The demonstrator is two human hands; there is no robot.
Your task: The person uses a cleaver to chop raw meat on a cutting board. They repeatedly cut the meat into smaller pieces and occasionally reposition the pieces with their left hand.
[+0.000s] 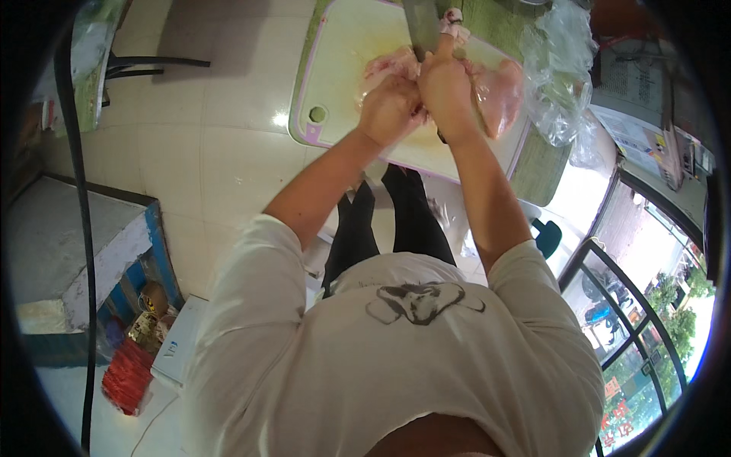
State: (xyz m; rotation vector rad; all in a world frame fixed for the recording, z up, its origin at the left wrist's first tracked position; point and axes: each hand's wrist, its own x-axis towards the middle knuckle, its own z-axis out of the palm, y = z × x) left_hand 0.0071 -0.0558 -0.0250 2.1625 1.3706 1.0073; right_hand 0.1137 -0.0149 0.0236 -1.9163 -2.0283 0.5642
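Observation:
A white cutting board with a pink rim (342, 128) lies before me. My right hand (447, 85) is closed round a kitchen knife, its index finger stretched forward; the broad steel blade (421, 25) points away from me, and a dark bit of handle shows by the wrist. Close against it, my left hand (393, 108) grips a raw chicken piece (394, 63), mostly hidden beneath the fingers. A large raw chicken breast (499, 100) rests on the board right of my right hand. Beyond that hand, beside the blade, is a pale chicken piece with a knobby end (454, 23). The cutting edge's contact is hidden.
Crumpled clear plastic bags (557, 74) lie on the green wooden table (539, 165) right of the board. Farther right are stacked printed papers (634, 134) and a glazed door frame (628, 320). A low blue-sided bench (74, 240) and a white box (180, 340) stand at left.

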